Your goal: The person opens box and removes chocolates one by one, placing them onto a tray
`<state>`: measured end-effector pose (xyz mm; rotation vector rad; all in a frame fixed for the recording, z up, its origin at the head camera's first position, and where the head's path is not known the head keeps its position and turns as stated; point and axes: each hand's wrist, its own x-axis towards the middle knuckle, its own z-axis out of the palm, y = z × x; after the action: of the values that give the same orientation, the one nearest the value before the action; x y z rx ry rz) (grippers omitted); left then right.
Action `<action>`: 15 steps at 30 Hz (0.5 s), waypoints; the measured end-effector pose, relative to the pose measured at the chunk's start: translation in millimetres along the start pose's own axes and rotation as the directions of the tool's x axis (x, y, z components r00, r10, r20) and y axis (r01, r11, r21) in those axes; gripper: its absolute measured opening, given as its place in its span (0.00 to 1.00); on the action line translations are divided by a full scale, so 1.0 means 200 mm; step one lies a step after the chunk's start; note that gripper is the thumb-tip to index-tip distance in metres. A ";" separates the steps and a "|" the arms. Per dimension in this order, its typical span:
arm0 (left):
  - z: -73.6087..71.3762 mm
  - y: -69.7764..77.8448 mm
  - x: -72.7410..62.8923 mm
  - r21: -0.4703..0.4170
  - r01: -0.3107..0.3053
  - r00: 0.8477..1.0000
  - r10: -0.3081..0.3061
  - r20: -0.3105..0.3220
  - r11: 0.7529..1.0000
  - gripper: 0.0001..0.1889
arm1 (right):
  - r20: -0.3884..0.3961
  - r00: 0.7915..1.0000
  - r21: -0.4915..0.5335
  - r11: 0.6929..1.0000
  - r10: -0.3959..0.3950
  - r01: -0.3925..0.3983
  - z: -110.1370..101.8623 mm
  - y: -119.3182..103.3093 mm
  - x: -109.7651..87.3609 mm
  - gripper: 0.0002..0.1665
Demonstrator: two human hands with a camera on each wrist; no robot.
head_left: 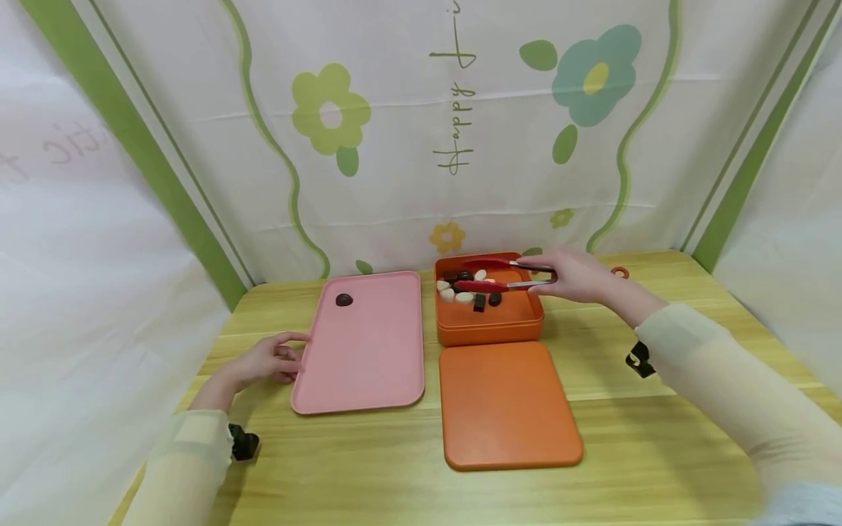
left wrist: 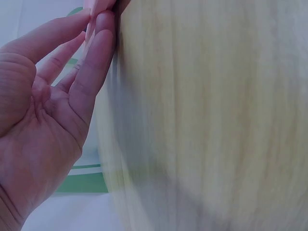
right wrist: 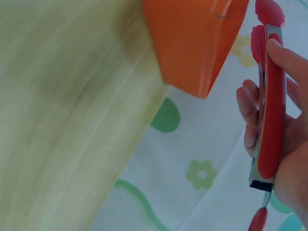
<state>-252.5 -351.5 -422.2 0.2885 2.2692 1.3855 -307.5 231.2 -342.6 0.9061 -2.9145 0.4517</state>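
A pale sleeve [head_left: 730, 394] is nearest, coming in from the right of the orange box [head_left: 490, 335]. Its right hand [head_left: 572, 275] curls around the red tongs [right wrist: 273, 120], at the box's right side. The tongs' two tips are apart over the box, and I can't tell if they touch any piece. Inside the box, dark pieces [head_left: 479, 302] and white pieces [head_left: 464, 298] bunch up on the left.

Left of the box is the pink tray [head_left: 368, 358], with one dark round piece [head_left: 344, 299] on it. The left hand [head_left: 266, 359] pinches the tray's far edge, away from the box, with thumb and fingers close together.

To grab well, I think the tips should go down on each side of just one piece, then squeeze softly, as smooth round ones may slip. Lift high enough to miss the box's wall. Pieces packed tight could get knocked.

The orange lid [head_left: 509, 409] lies flat just in front of the box. Behind the box hangs a flowery cloth [head_left: 395, 197], so there is little room to swing back there.
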 end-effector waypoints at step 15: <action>0.00 -0.02 0.00 -0.026 0.018 0.999 -0.017 0.042 0.999 0.31 | 0.094 0.996 -0.082 0.997 -0.007 0.015 -0.01 0.03 -0.05 0.31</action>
<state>-253.2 -353.2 -426.2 0.2855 2.2130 1.3871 -302.4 242.2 -342.9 0.9571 -2.9847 0.2928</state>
